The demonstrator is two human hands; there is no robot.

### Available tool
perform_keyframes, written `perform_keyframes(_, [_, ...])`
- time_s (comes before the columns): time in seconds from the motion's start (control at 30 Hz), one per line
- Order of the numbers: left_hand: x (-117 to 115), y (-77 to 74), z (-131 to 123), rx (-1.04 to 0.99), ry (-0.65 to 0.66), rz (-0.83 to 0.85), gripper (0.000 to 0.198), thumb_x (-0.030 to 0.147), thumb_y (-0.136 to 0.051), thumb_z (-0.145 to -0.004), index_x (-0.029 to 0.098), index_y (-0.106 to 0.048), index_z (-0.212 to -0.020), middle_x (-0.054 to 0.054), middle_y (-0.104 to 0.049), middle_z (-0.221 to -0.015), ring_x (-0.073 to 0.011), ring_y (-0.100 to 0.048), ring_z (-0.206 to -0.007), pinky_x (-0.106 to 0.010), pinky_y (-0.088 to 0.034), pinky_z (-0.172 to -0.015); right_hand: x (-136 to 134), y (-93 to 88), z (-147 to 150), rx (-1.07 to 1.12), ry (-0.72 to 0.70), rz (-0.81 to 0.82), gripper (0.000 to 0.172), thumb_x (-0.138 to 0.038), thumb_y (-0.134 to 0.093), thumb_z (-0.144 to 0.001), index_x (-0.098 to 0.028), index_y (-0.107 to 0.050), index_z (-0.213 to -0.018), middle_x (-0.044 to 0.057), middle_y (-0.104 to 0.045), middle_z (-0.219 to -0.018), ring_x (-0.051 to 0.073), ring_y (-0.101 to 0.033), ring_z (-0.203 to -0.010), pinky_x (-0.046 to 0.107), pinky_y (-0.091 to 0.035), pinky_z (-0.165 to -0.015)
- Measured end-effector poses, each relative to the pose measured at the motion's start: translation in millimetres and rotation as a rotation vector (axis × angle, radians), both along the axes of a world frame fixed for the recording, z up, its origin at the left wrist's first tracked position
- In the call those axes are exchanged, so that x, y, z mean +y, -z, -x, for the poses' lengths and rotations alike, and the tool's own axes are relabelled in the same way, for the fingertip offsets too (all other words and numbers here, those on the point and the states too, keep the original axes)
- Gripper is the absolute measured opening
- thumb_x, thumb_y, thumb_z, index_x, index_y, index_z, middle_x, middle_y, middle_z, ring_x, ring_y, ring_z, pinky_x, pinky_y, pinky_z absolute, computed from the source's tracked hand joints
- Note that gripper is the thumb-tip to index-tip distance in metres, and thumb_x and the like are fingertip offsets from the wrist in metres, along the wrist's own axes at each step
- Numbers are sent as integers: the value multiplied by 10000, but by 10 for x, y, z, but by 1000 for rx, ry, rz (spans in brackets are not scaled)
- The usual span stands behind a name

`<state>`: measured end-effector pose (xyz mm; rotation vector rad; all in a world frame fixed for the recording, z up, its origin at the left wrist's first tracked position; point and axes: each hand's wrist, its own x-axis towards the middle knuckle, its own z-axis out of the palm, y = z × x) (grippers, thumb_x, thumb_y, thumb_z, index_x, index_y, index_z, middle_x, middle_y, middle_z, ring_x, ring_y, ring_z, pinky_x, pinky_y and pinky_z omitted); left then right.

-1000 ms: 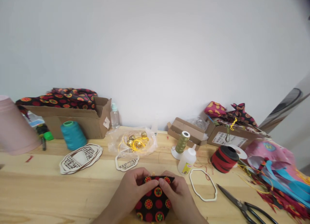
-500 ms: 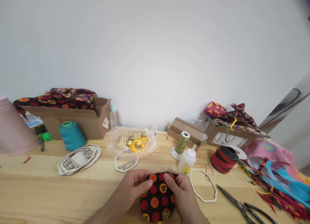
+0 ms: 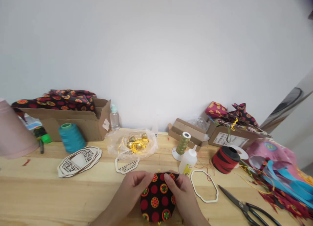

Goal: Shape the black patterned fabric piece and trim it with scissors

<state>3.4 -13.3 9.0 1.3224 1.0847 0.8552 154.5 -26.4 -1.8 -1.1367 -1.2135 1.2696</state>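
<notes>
Head view: both hands sat bottom centre of frame on the wooden table (image 3: 49, 193). Left hand (image 3: 133, 190) and right hand (image 3: 182, 191) each pinched the top edge of the patterned fabric piece (image 3: 156, 200), fingers closed on it. Fabric lay flat between them. White frame outline (image 3: 204, 186) was just right of it, glue bottle (image 3: 187, 161) above, scissors (image 3: 246, 206) lower right.
</notes>
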Motion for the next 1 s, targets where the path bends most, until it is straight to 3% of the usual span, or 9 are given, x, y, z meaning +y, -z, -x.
perform_keyframes(0.17, [-39,51,-40,-4,48,-2,317,412,-545,-723,142,-598,-564,50,-502,-496,-107,-407,-521,-209,-311,-499,25,-23,11,-77,96,29,228,-324,-669,-631,-132,-582,-546,-30,-522,-502,112,-446,-513,214,-352,-491])
perform_keyframes(0.3, [9,74,-13,-11,1,19,327,422,-564,-707,135,-624,-563,40,-540,-474,-113,-437,-497,-214,-327,-491,19,16,13,-40,44,87,169,-259,-706,-570,-137,-611,-639,-6,-625,-571,146,-548,-551,248,-434,-532])
perform_keyframes(0.47, [82,35,71,-55,-89,25,310,424,-565,-712,142,-632,-605,32,-616,-529,-117,-491,-526,-212,-374,-524,-3,102,43,49,-43,126,438,-132,-768,-422,-151,-627,-836,47,-707,-790,240,-634,-720,340,-502,-632])
perform_keyframes(0.6, [106,25,84,-101,-97,47,258,389,-597,-700,143,-658,-653,23,-668,-577,-123,-542,-554,-207,-408,-537,-4,79,34,109,-83,90,272,-303,-712,-590,-124,-647,-785,50,-693,-730,191,-612,-645,290,-479,-596])
perform_keyframes(0.7, [115,50,68,-136,-62,71,234,367,-615,-691,139,-669,-699,7,-686,-587,-149,-592,-591,-228,-450,-572,8,80,7,67,-56,57,318,-417,-603,-704,-101,-621,-670,17,-608,-576,118,-510,-507,208,-394,-476])
perform_keyframes(0.87, [104,108,24,-228,3,75,283,238,-725,-589,180,-632,-850,-11,-717,-808,-205,-633,-793,-298,-499,-705,28,86,-3,14,8,16,369,-467,-553,-727,-126,-534,-586,-34,-447,-506,86,-368,-475,186,-296,-438])
perform_keyframes(1.0, [70,65,11,-309,35,116,304,199,-722,-599,186,-622,-885,-26,-721,-840,-199,-647,-780,-302,-505,-720,39,56,-15,-13,42,-5,414,-502,-503,-743,-155,-438,-528,-42,-366,-517,93,-324,-506,196,-277,-458])
